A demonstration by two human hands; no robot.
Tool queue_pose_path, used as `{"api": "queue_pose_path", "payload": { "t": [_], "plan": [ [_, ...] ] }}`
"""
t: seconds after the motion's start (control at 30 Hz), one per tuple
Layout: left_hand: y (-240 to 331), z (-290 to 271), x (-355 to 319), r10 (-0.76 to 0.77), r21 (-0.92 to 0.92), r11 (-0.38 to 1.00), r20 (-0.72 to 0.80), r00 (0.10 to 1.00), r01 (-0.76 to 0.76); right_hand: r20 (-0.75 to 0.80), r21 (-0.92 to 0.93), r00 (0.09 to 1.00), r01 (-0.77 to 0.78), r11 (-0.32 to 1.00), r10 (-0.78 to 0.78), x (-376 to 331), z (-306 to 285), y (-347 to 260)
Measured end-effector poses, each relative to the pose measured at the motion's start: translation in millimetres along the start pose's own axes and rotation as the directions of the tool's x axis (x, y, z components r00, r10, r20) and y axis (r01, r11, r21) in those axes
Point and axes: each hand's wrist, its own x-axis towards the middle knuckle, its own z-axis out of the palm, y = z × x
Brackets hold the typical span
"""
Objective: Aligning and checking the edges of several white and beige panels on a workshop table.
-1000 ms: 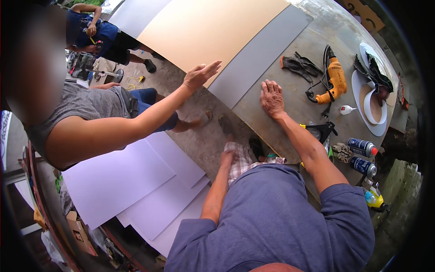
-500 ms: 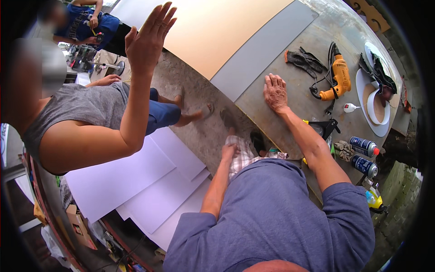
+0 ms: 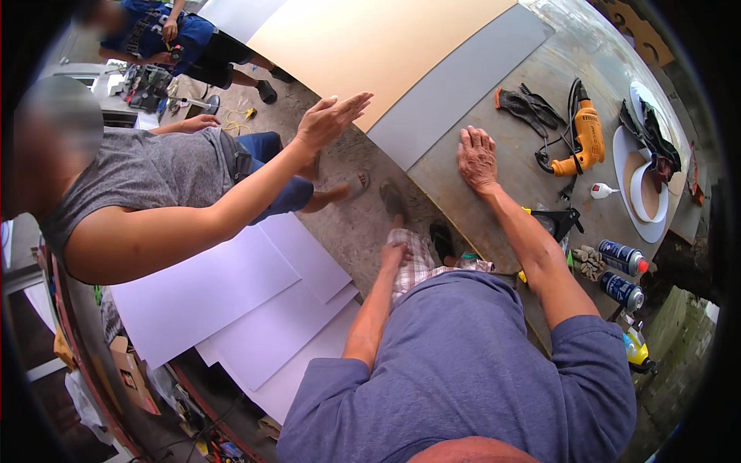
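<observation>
The person's right hand [image 3: 478, 161] lies palm down on the metal table [image 3: 519, 166], fingers loosely bent and grasping nothing, in the same spot on the table as a second ago. The left hand [image 3: 397, 255] rests on the plaid shorts [image 3: 417, 268], also unmoved; whether its fingers pinch the cloth, I cannot tell. Just beyond the right fingertips lies the grey sheet [image 3: 463, 86], partly covered by the tan sheet [image 3: 370, 54]. The clearest change is the co-worker's hand [image 3: 333, 121]: raised upright half a second ago, it is now lowered and stretched toward the tan sheet's near corner, much as it was a second ago. To the right of the right hand, a black glove [image 3: 529, 108], an orange drill [image 3: 589, 139] and a small white bottle [image 3: 601, 190] keep their places on the table. Left of the person, overlapping pale sheets [image 3: 208, 289] lie below the co-worker's arm, unshifted.
</observation>
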Motion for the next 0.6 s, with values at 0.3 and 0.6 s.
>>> {"api": "queue_pose_path", "payload": {
  "t": [0.3,0.6],
  "plan": [
    [-2.0,0.9,0.3,-0.013,-0.019,1.0,0.011,1.0,0.013,0.022,-0.007,1.0,-0.019,1.0,0.019,0.3,4.1,2.4],
    [-3.0,0.3,0.5,-0.006,-0.014,1.0,0.014,1.0,0.006,0.03,0.009,0.999,-0.032,0.999,0.032,0.9,3.3,1.2]
  ]
}}
